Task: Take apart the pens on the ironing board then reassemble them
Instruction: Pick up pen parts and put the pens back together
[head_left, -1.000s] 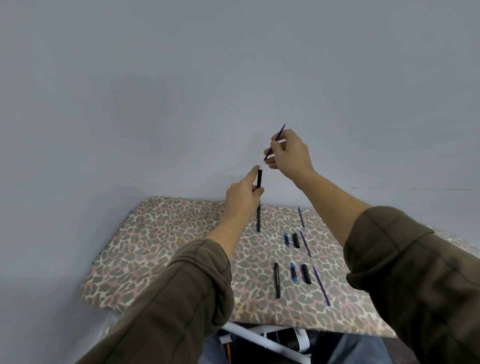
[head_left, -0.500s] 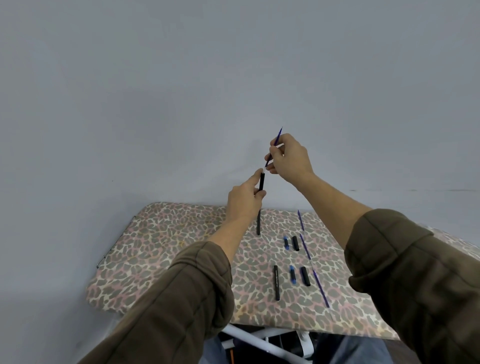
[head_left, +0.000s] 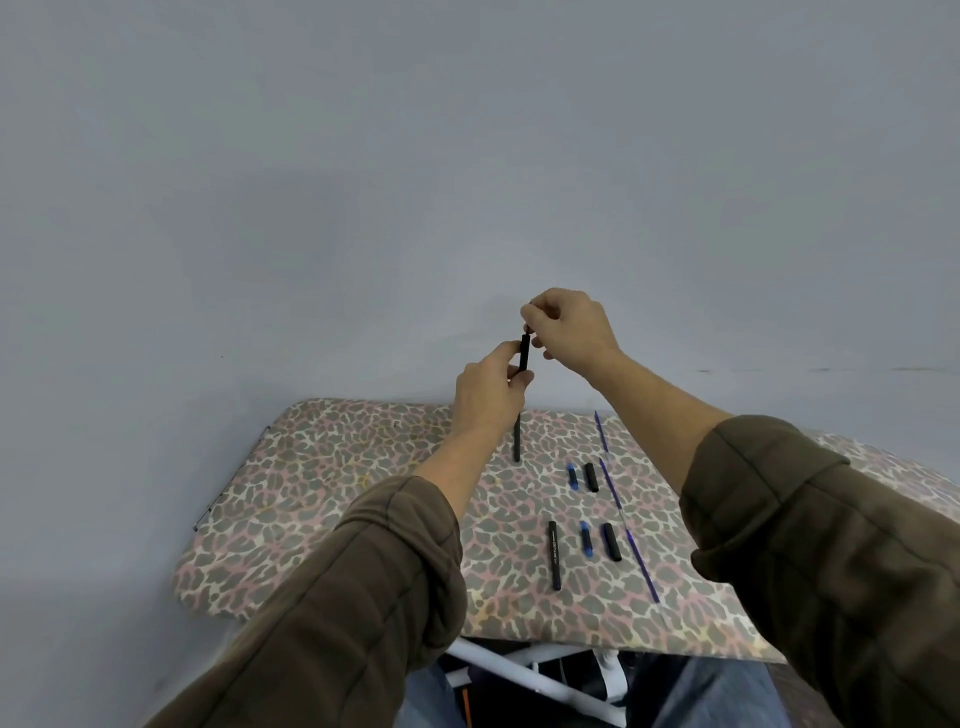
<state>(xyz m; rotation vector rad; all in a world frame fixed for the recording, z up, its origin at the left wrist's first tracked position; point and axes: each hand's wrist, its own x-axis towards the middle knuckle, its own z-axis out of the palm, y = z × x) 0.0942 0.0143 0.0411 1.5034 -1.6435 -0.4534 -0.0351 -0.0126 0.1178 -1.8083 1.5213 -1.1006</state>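
Note:
My left hand (head_left: 488, 392) holds a black pen barrel (head_left: 524, 353) upright above the leopard-print ironing board (head_left: 332, 499). My right hand (head_left: 569, 327) pinches the top end of the blue refill, which is almost wholly inside the barrel. A black barrel length (head_left: 517, 436) shows below my left hand; I cannot tell whether it is the same barrel or one lying on the board. On the board lie another black barrel (head_left: 554, 556), two blue pieces (head_left: 572, 476) (head_left: 586, 535), two black caps (head_left: 591, 477) (head_left: 611, 541) and thin blue refills (head_left: 642, 566) (head_left: 601, 431).
A plain grey wall rises behind the board. The board's white frame (head_left: 519, 675) and my jeans show below its near edge. Both my arms wear brown sleeves.
My right hand has come down and pushed the blue refill into the barrel held by my left hand. The refill no longer sticks out above my fingers.

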